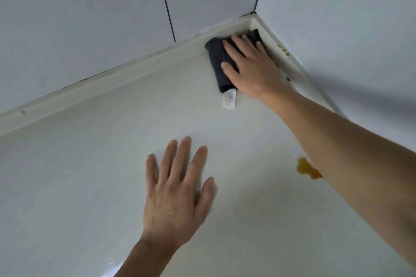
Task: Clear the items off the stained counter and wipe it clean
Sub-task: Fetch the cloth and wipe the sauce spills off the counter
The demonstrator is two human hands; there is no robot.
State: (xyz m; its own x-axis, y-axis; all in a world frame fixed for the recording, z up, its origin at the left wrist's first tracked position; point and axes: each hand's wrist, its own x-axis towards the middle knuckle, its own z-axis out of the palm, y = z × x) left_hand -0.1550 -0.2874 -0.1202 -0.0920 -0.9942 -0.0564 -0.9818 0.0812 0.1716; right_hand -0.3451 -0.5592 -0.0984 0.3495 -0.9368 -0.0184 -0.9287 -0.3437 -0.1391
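Two flat hands: right hand (252, 67) presses the dark cloth (219, 63), left hand (177, 191) rests bare (holding nothing). Its arm may smear the orange spill (306, 167) underneath.

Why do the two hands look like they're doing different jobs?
The right hand presses a dark cloth into the far corner; the left hand has nothing under it but bare counter. The right hand reaches far, while the left hand stays near. Both lie flat with straight fingers. An orange stain still shows beside the right forearm.
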